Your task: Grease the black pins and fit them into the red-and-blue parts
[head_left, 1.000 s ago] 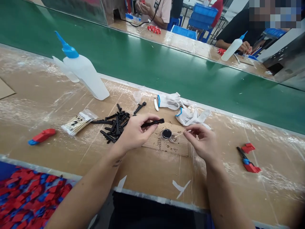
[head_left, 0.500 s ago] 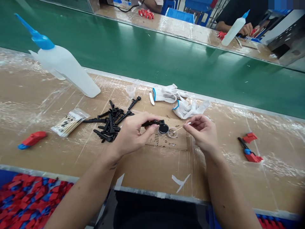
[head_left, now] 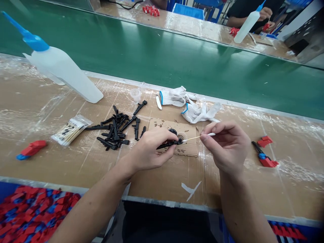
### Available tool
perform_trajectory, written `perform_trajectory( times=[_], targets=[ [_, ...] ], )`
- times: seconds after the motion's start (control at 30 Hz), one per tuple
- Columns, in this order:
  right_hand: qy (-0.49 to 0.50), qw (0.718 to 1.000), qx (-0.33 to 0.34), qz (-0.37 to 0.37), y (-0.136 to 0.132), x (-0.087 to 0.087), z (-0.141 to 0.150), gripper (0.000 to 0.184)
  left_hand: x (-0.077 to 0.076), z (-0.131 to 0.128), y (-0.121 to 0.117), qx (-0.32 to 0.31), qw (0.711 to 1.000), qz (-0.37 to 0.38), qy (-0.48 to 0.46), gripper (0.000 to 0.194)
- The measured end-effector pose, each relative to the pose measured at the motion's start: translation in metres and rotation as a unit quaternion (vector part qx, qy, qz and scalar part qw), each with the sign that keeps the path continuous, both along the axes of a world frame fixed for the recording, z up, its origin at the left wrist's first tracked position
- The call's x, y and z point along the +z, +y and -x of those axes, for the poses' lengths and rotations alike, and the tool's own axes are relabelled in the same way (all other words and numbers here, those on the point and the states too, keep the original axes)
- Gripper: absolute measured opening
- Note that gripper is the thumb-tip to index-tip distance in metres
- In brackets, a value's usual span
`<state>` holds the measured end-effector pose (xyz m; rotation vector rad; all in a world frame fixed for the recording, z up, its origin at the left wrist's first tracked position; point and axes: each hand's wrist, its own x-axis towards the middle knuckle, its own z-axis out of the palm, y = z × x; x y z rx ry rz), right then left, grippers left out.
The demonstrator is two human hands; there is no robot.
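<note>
My left hand grips a black plastic part above a piece of cardboard. Pinched in my right hand is a cotton swab, its far tip at the end of the black part. Behind the held part, a small cup of black liquid and a clear cup rest on the stained cardboard, both partly covered by my left hand and the part. To the left lies a pile of similar black parts.
A bag of swabs, a white bottle, an empty clear cup and white gloves lie around. Red-blue pieces sit at both sides; a bin holds many more. Beyond the green belt, another person's hands work.
The swab has left the clear cup, and its tip is now at the black part's end. My left hand has brought the part nearer to me, away from the cup of black liquid.
</note>
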<state>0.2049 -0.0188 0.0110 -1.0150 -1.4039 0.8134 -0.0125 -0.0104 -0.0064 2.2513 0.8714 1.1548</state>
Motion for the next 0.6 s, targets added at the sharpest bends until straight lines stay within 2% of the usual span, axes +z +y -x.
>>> perform_trajectory(
  times=[0.3,0.5,0.6],
  targets=[
    [-0.044,0.997,0.053,-0.024,-0.0012,-0.0048,-0.0009,0.021,0.0004,0.0002,-0.0019,0.001,1.000,0.003,0.008,0.010],
    [-0.113,0.981,0.120,-0.103,-0.0016,-0.0032,-0.0019,0.034,-0.0027,0.0011,-0.0015,-0.020,0.999,0.017,0.021,0.010],
    [-0.120,0.976,0.130,-0.124,-0.0007,-0.0023,-0.0026,0.039,-0.0039,0.0013,-0.0013,-0.030,0.999,0.022,0.023,0.011]
  ],
)
